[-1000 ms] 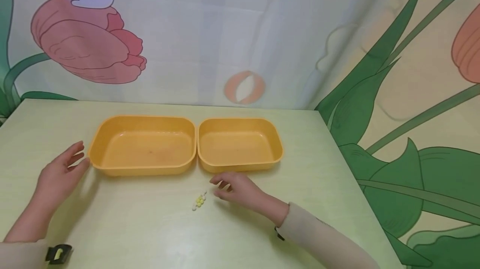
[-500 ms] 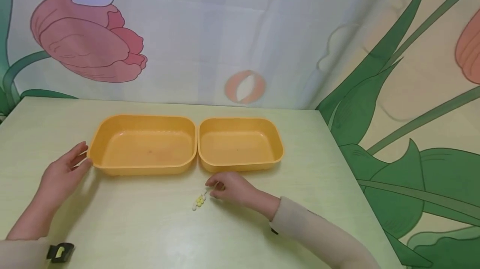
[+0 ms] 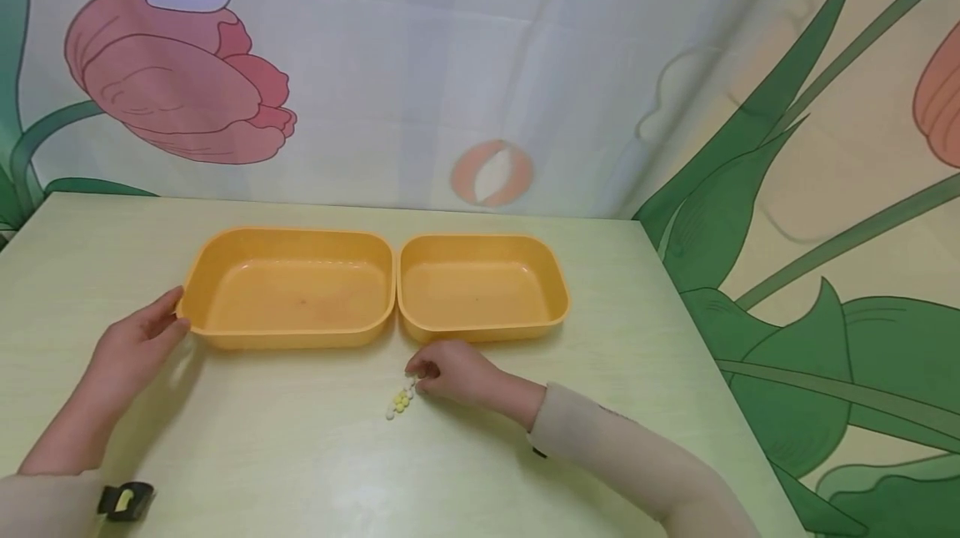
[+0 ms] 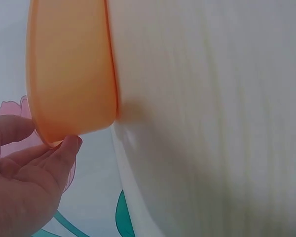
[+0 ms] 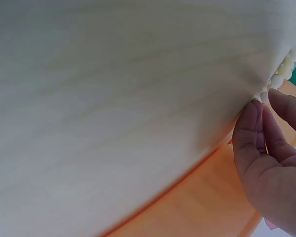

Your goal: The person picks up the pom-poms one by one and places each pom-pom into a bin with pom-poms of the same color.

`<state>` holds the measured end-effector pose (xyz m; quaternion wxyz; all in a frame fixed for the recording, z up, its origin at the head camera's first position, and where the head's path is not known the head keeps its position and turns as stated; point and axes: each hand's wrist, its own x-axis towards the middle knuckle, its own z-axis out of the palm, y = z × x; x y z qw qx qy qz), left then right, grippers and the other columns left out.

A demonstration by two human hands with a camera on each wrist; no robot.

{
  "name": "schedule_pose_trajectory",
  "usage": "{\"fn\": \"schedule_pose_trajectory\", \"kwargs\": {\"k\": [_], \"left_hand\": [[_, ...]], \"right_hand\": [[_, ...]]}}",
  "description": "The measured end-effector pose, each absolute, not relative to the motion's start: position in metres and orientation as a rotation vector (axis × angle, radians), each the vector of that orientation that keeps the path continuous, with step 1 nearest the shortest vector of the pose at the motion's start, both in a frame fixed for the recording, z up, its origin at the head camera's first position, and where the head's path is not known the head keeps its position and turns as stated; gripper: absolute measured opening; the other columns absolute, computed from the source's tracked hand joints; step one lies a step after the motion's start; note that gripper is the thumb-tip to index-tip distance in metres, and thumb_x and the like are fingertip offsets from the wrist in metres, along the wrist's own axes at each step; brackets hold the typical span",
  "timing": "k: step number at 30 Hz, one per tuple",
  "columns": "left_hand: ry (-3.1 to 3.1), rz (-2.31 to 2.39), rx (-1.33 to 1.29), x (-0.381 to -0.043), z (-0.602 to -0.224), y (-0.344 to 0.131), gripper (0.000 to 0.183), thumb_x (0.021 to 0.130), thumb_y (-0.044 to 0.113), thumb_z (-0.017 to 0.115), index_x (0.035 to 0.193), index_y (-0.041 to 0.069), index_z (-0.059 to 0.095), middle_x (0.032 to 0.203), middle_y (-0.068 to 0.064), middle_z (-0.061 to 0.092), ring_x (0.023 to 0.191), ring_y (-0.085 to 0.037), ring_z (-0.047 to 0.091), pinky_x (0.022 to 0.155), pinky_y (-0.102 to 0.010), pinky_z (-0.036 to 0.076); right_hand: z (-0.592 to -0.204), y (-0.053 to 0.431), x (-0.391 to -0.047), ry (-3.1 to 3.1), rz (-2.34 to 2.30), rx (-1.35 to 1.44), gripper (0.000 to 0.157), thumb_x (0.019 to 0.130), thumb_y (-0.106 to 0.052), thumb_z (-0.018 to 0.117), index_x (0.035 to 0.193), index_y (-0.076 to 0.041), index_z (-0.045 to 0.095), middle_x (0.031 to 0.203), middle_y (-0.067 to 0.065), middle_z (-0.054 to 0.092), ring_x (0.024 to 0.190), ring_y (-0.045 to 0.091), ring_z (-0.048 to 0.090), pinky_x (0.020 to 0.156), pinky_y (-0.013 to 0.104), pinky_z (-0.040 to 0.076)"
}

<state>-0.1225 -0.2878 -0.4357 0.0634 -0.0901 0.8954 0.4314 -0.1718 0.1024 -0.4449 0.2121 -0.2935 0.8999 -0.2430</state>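
Small white and yellow round pieces, like pills or beads (image 3: 401, 401), lie in a short row on the table. My right hand (image 3: 453, 373) is at the far end of the row, with thumb and fingertips curled in around a white pill. In the right wrist view the pills (image 5: 284, 71) run away from the fingertips, which partly hide the nearest one. My left hand (image 3: 133, 348) holds the left corner of the larger yellow tray (image 3: 292, 339), thumb and fingers on either side of that corner. The left wrist view shows the fingertips touching the tray wall (image 4: 74, 64).
A smaller yellow tray (image 3: 483, 333) stands against the right side of the larger one, just beyond my right hand. Both trays sit on a pale table (image 3: 300, 455). A flower-printed curtain (image 3: 360, 87) hangs behind and along the right.
My right hand has moved left to the row's far end, and its fingers have drawn together. My left hand has moved slightly right and closed in on the larger tray's corner.
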Motion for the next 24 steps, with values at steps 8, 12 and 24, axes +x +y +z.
{"fn": "schedule_pose_trajectory", "kwargs": {"k": [8, 12, 24], "left_hand": [[2.656, 1.349, -0.271, -0.1220, -0.4313, -0.2855, 0.066, 0.113, 0.032, 0.031, 0.160, -0.004, 0.003, 0.162, -0.038, 0.013, 0.147, -0.061, 0.022, 0.111, -0.074, 0.034], [2.629, 1.384, -0.270, -0.1223, -0.4296, -0.2853, 0.066, 0.113, 0.031, 0.030, 0.161, -0.003, 0.002, 0.163, -0.037, 0.012, 0.149, -0.060, 0.018, 0.113, -0.074, 0.031], [2.593, 1.444, -0.325, -0.1262, -0.4305, -0.2857, 0.065, 0.112, 0.032, 0.028, 0.162, 0.001, 0.001, 0.166, -0.032, 0.008, 0.153, -0.054, 0.014, 0.118, -0.068, 0.027]], "right_hand": [[-0.4437, 0.0992, -0.1721, 2.533, -0.602, -0.897, 0.015, 0.094, -0.007, 0.073, 0.107, -0.006, 0.078, 0.097, 0.005, 0.075, 0.082, 0.005, 0.055, 0.075, 0.014, 0.049], [-0.4448, 0.0989, -0.1724, 2.546, -0.589, -0.934, 0.012, 0.094, -0.007, 0.072, 0.103, -0.007, 0.079, 0.095, 0.004, 0.076, 0.081, 0.005, 0.055, 0.075, 0.013, 0.049], [-0.4397, 0.1035, -0.1721, 2.511, -0.695, -0.875, 0.009, 0.095, -0.007, 0.070, 0.100, -0.006, 0.078, 0.095, 0.004, 0.077, 0.079, 0.004, 0.055, 0.073, 0.013, 0.049]]}}
